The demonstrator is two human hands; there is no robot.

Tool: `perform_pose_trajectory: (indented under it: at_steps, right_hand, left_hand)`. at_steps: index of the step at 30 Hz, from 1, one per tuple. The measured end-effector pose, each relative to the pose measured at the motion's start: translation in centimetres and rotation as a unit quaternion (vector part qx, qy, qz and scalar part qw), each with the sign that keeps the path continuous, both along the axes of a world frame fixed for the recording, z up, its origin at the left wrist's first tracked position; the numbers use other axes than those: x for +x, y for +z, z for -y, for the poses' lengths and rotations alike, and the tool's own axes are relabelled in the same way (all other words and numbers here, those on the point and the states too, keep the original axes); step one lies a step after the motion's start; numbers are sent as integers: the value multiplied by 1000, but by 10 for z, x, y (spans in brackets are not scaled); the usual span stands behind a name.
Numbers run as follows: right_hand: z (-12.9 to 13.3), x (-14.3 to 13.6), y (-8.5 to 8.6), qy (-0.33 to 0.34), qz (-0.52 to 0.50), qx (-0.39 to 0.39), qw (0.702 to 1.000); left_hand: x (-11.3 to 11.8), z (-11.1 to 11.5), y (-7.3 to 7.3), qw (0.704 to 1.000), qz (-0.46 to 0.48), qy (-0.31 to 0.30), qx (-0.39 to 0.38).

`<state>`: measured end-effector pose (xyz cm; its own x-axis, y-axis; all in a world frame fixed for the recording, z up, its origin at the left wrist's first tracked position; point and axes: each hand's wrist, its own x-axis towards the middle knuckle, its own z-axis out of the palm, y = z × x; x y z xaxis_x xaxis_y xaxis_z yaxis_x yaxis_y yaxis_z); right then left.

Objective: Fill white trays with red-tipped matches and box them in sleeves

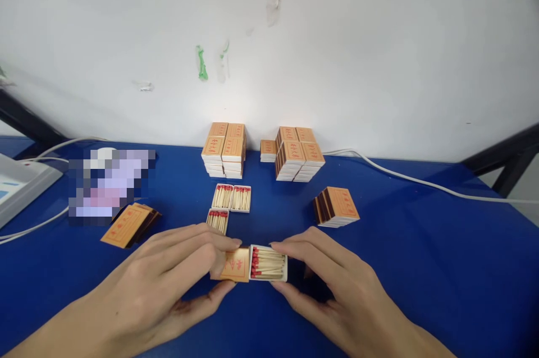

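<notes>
My left hand (181, 268) is closed on an orange matchbox sleeve (238, 267) with red print. In my right hand (332, 279), thumb and fingers pinch a white matchbox tray (269, 278) full of red-tipped matches. The tray's left end meets the sleeve's opening; I cannot tell whether it reaches inside. Just beyond my left fingers lies a filled tray (218, 222), partly hidden by the hand. Two more filled trays (232, 198) sit side by side behind it. Left of my left hand are several flat, overlapping sleeves (128, 225).
Stacked matchboxes stand by the wall in a left block (224, 147) and a right block (298, 153), beside a short stack (268, 150). Another stack (337, 206) leans at right. A white cable (404, 177) crosses the blue table (421, 257). A blurred item (113, 184) lies left.
</notes>
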<state>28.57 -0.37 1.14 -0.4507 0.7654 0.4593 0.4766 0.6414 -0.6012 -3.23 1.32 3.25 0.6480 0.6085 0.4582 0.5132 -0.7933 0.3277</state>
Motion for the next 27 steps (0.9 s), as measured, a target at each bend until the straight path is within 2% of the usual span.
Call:
perform_pose_trajectory:
  at_steps: [8, 12, 19, 24, 26, 27]
  right_hand:
    - [0, 1, 5, 40, 23, 22, 999]
    - [2, 2, 8, 61, 28, 23, 997]
    - [5, 0, 17, 63, 23, -1, 998]
    - [11, -5, 16, 29, -24, 34, 999]
    - [15, -9, 12, 11, -43, 62, 997]
    - [17, -11, 9, -3, -48, 79, 996]
  left_hand:
    - [3, -1, 7, 999, -12, -27, -27]
    - [5, 1, 4, 998, -5, -40, -41]
    - [10, 6, 0, 987, 62, -56, -135]
    - [10, 6, 2, 952, 149, -3, -266]
    - [12, 3, 2, 919, 207, 8, -336]
    - [13, 1, 1, 893, 240, 11, -381]
